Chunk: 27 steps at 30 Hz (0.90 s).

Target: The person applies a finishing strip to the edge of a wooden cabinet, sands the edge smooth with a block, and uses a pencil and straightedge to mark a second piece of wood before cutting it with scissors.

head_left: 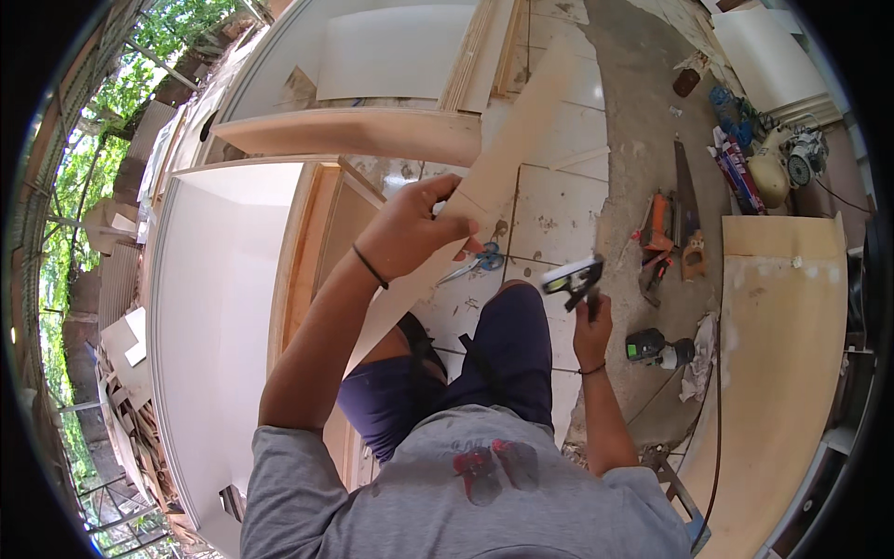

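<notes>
Wood board [503, 168] is held tight in the left hand [414, 228]. Right hand [592, 321] grips a small black tool [573, 278]. Blue scissors [480, 261] lie on the floor.

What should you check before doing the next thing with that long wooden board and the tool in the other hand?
1. Left hand has a firm grip on the long pale wooden board: ok, fingers wrap its edge.
2. Right hand holds the black-and-silver hand tool securely: ok, fist closed on it.
3. Board's far end free of the other stacked planks: cannot tell.
4. Blue-handled scissors on the tiled floor kept away from feet: not ok, they lie close by the knee.
5. Green-and-black power tool and its cable out of the way: cannot tell.
</notes>
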Tool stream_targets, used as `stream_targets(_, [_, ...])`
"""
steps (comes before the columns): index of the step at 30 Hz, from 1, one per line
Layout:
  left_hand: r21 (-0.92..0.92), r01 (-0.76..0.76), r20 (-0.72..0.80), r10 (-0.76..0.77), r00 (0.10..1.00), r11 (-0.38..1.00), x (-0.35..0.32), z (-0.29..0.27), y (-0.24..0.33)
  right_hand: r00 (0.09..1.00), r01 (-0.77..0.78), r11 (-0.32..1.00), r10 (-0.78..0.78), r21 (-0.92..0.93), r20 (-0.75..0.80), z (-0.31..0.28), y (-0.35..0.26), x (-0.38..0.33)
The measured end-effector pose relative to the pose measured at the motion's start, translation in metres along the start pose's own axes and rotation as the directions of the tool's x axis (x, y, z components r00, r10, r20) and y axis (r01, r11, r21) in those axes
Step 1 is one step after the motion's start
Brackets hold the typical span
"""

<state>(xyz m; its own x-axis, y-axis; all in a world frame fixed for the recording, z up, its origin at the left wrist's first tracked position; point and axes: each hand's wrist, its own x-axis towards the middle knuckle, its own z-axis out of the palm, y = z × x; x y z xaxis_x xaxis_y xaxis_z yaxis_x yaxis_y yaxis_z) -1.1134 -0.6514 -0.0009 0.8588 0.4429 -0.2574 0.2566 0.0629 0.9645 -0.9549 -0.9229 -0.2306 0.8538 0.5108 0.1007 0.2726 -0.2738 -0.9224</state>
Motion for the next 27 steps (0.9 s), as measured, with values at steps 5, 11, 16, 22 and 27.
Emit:
stream_targets(5, [-0.024, 0.065, -0.036, -0.066, 0.997, 0.998, 0.004, -0.012, 0.000, 0.957, -0.260, 0.839, 0.288, -0.477, -0.016, -0.004, 0.175, -0.031])
stream_targets(11, [0.055, 0.080, -0.242, -0.064, 0.968, 0.995, 0.006, -0.023, -0.004, 0.927, -0.312, 0.306, 0.303, -0.899, -0.218, 0.048, 0.191, -0.023])
stream_targets(16, [0.101, 0.117, -0.334, -0.077, 0.939, 0.988, 0.010, -0.022, -0.009, 0.817, 0.304, 0.624, 0.217, -0.720, 0.534, 0.116, 0.180, 0.052])
stream_targets(22, [0.109, 0.147, -0.353, -0.100, 0.930, 0.983, 0.001, -0.034, 0.004, 0.542, 0.707, 0.500, 0.072, -0.501, 0.837, 0.149, 0.179, 0.094])
stream_targets(27, [0.439, 0.092, -0.501, 0.158, 0.851, 0.894, -0.006, -0.038, 0.002, 0.441, 0.768, 0.487, 0.068, -0.416, 0.895, 0.210, 0.155, 0.090])
